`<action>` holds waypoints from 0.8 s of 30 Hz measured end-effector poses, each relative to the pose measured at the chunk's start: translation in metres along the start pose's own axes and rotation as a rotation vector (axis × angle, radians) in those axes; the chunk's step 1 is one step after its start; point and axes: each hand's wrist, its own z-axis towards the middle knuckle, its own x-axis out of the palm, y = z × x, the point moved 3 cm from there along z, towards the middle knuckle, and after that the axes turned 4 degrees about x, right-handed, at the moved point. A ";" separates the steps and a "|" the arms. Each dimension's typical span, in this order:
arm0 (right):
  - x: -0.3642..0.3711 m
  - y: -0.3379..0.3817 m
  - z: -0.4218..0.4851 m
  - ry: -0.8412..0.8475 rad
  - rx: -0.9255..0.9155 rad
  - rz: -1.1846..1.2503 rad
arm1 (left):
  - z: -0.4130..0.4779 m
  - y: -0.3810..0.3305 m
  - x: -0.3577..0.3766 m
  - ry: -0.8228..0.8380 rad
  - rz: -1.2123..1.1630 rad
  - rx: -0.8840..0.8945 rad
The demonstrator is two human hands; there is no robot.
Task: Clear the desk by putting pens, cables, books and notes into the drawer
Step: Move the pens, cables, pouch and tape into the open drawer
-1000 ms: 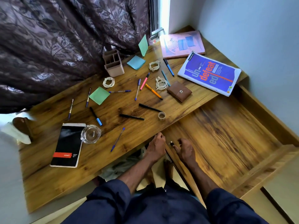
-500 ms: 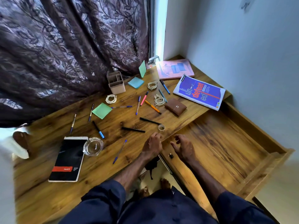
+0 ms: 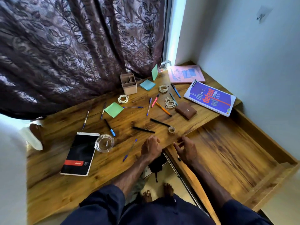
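Head view: both hands [image 3: 168, 148] empty, half-curled.

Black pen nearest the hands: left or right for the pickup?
Left. The left hand sits on the desk just below the black pen; the right hand hovers over the drawer edge, farther off.

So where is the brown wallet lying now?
In the head view, the brown wallet lies far right on the desk, between the coiled white cable and the blue book.

A home study corner is suggested: a wooden desk [image 3: 53, 189] is set against a leaf-patterned curtain [image 3: 68, 51], bare feet [image 3: 168, 190] below.
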 end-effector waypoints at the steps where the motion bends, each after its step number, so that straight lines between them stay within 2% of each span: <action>1: 0.005 0.006 0.000 0.003 0.000 0.005 | -0.003 0.003 -0.003 -0.006 -0.001 -0.013; 8: 0.045 0.039 0.013 0.123 -0.015 0.033 | -0.015 0.042 -0.024 -0.058 0.091 -0.173; 11: 0.061 0.047 0.028 0.158 -0.093 0.063 | -0.009 0.071 -0.029 -0.082 0.171 -0.241; 15: 0.079 0.053 0.048 0.212 -0.102 0.093 | -0.004 0.105 -0.034 0.074 0.363 -0.357; 19: 0.091 0.060 0.065 0.251 -0.090 0.093 | -0.002 0.116 -0.032 0.208 0.508 -0.351; 24: 0.102 0.065 0.083 0.310 -0.094 0.120 | 0.000 0.118 -0.039 0.205 0.471 -0.264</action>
